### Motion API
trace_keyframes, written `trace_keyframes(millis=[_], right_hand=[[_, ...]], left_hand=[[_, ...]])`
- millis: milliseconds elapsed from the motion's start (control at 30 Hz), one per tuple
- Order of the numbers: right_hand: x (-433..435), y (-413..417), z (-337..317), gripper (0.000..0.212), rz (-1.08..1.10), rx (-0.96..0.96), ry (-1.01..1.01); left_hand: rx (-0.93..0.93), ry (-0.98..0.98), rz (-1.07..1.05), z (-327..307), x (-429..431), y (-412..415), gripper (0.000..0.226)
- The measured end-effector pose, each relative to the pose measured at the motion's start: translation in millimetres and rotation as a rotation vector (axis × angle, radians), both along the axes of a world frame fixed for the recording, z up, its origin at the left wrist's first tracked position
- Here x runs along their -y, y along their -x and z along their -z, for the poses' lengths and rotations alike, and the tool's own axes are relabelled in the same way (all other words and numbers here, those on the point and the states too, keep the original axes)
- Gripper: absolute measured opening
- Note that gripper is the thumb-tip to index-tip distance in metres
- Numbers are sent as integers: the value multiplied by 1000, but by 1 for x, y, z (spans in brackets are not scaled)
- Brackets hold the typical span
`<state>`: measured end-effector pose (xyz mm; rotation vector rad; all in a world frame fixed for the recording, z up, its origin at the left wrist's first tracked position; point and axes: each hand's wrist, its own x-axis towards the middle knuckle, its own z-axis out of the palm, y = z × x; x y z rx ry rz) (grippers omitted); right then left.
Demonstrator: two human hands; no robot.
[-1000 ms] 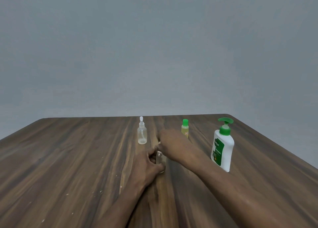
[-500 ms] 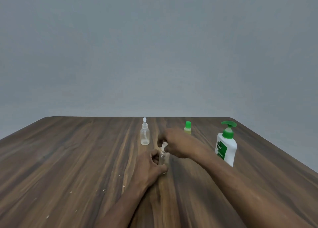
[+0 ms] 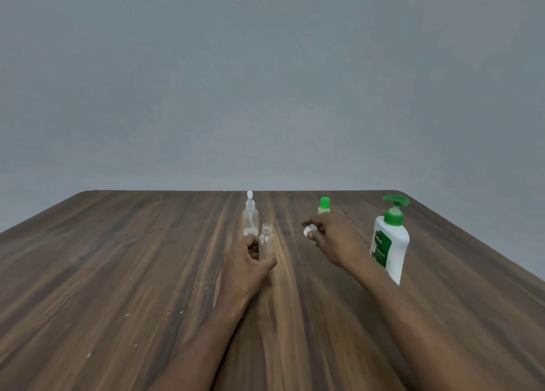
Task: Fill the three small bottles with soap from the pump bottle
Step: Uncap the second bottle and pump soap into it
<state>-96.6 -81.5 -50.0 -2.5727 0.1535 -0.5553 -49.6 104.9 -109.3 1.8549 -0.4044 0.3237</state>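
Note:
My left hand (image 3: 246,261) grips a small clear bottle (image 3: 266,243) that stands upright on the table with its neck uncapped. To its right, my right hand (image 3: 333,240) pinches a small white cap (image 3: 309,231) just above the wood. Behind the held bottle stands a clear bottle with a white nozzle top (image 3: 250,218). A small bottle with a green cap (image 3: 324,205) peeks out behind my right hand, its lower part hidden. The white pump bottle with a green pump (image 3: 390,243) stands at the right, beside my right forearm.
The dark wooden table (image 3: 118,258) reaches back to a plain grey wall, with its far edge just behind the bottles. Small pale crumbs dot the near left of the wood.
My right hand has lifted the white cap off the clear bottle and carried it to the right. My left hand still holds the bottle, now visibly uncapped.

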Motion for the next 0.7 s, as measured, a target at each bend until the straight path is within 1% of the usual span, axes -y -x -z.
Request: trace_keyframes(millis=[67,133,233,400,533,600,700], right_hand=[[5,-3,25,27,6,-6,-35],[7,-5,36,19,6,8,-41],[3,-11,36,12,-14,29,-50],[-1,-17,45,18,-28,-25,-1],[-5,-19,46,8,-56,11,11],[-9,-21,47,4,-65,-6,28],[-12,-24,48,7,-58,-31,85]], left_hand=[[-5,-2,-20,2,1,-2,11],[-6,-12,-36,3,2,-3,12],[0,-33,-47,5,2,-5,13],[39,-58,-41,6,2,-5,10],[10,-90,-25,6,2,-4,12],[6,-90,-13,5,3,-3,12],[-4,-88,-1,3,3,-1,11]])
